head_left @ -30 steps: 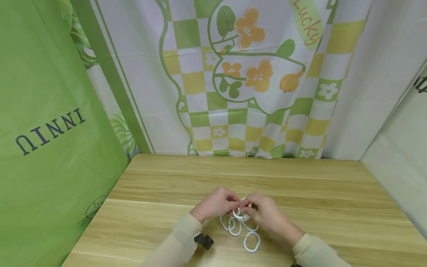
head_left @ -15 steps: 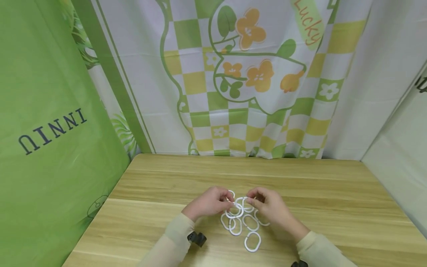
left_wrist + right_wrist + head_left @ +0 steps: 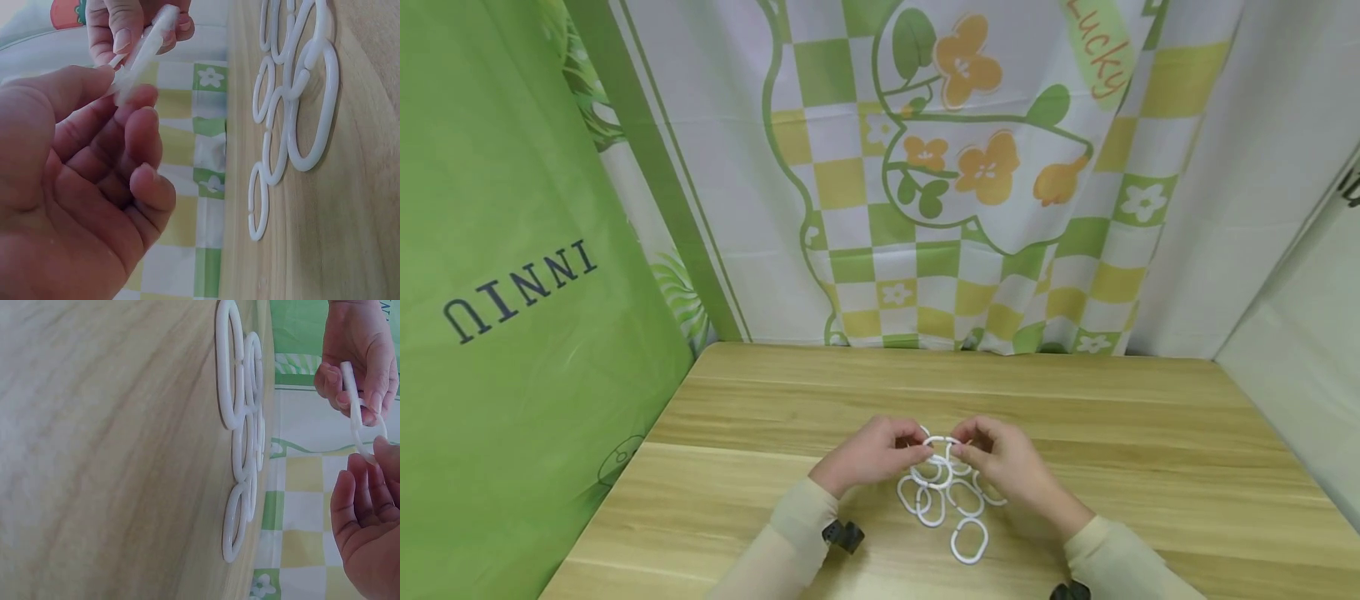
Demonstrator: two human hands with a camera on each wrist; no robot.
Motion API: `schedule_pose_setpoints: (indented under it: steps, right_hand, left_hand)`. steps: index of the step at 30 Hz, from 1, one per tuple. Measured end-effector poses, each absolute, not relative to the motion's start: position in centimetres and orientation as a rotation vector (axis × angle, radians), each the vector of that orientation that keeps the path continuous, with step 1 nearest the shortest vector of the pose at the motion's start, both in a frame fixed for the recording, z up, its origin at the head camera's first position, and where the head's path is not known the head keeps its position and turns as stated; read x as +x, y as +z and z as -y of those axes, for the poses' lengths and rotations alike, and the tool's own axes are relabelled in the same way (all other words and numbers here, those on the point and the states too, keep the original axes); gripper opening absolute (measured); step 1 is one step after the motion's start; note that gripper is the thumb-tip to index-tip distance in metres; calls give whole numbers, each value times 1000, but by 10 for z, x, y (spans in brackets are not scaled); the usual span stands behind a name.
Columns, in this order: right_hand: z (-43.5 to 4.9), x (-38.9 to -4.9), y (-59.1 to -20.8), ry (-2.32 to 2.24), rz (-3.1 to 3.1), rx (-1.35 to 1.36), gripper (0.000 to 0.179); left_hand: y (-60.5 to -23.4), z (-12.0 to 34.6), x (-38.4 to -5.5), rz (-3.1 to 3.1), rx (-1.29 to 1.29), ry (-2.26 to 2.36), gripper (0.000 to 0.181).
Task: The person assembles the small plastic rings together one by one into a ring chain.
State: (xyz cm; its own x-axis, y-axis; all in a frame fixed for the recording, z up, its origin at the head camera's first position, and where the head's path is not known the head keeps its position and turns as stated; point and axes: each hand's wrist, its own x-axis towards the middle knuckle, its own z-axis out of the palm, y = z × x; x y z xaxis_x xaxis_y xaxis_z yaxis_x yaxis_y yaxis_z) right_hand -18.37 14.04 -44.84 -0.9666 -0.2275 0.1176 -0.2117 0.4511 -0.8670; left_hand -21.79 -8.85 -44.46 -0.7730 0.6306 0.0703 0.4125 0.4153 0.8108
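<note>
Between my hands, raised over the table, is a white oval curtain ring [image 3: 942,439] with a narrow slit. My left hand [image 3: 876,450] pinches it with thumb and fingertips, the other fingers loosely curled, as the left wrist view shows. On the opposite side my right hand [image 3: 1009,462] pinches with thumb and forefinger. Seen from the right wrist, white pieces [image 3: 352,394] overlap between the fingertips; I cannot tell whether each hand holds its own ring. Below the hands lie several matching rings, some overlapping, with one ring [image 3: 968,540] closest to me.
A wood-grain table [image 3: 760,517] carries the rings. Behind it hangs a patterned curtain [image 3: 850,275], with green cloth [image 3: 535,400] at the left and a pale sheet [image 3: 1300,333] at the right. Dark wrist cameras [image 3: 844,536] sit on the sleeves.
One second ago the fingertips met over the pile. They then moved apart, uncovering more rings, and now a ring spans the gap between both hands.
</note>
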Motion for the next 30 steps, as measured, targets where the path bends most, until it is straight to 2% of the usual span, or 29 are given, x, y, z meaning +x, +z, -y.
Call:
schedule_pose_setpoints:
  steps: [10, 20, 30]
  right_hand:
    - [-157, -198, -457, -1563, -2668, -403, 17]
    - [-183, -209, -470, -1163, -2658, -707, 7]
    - [-178, -206, -471, -908, -2746, -712, 14]
  left_hand:
    - [-447, 96, -219, -2465, 877, 1297, 13]
    - [-446, 100, -218, -2479, 873, 1255, 14]
    - [-448, 100, -220, -2467, 887, 1263, 15]
